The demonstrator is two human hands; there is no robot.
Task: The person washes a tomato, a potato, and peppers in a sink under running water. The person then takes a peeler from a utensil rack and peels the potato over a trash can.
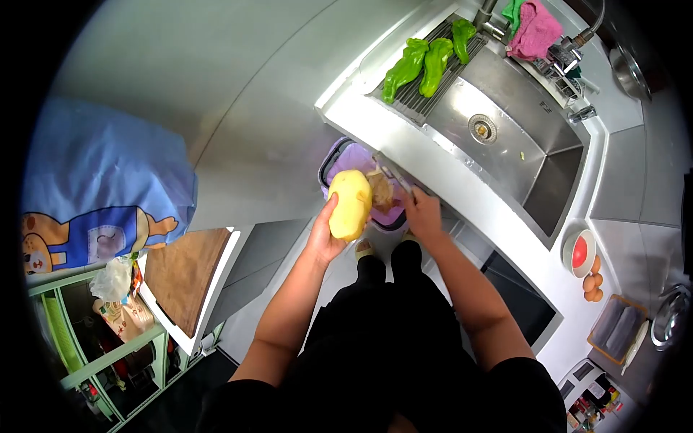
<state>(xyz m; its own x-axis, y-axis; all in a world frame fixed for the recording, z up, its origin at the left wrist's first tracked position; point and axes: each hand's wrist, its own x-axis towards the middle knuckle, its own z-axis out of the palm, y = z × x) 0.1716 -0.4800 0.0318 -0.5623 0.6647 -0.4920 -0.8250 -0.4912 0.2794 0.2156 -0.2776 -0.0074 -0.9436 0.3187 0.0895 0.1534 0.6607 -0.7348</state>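
Observation:
A large peeled potato (351, 205), pale yellow and smooth, rests in my left hand (325, 237), whose fingers wrap round its lower side. My right hand (424, 216) grips a peeler (395, 173), its head pointing up and left, just right of the potato and apart from it. Both hands are over a trash bin (324, 167) lined with a purple bag (354, 156). Brown peelings (380, 190) show in the bin, partly hidden by the potato and the peeler.
The counter edge (433, 160) runs close beside my right hand. Several green peppers (406, 70) lie on a rack over the sink (498, 90). A bowl (579, 254) and several eggs (593, 283) stand at the right. A wooden board (184, 278) is at the left.

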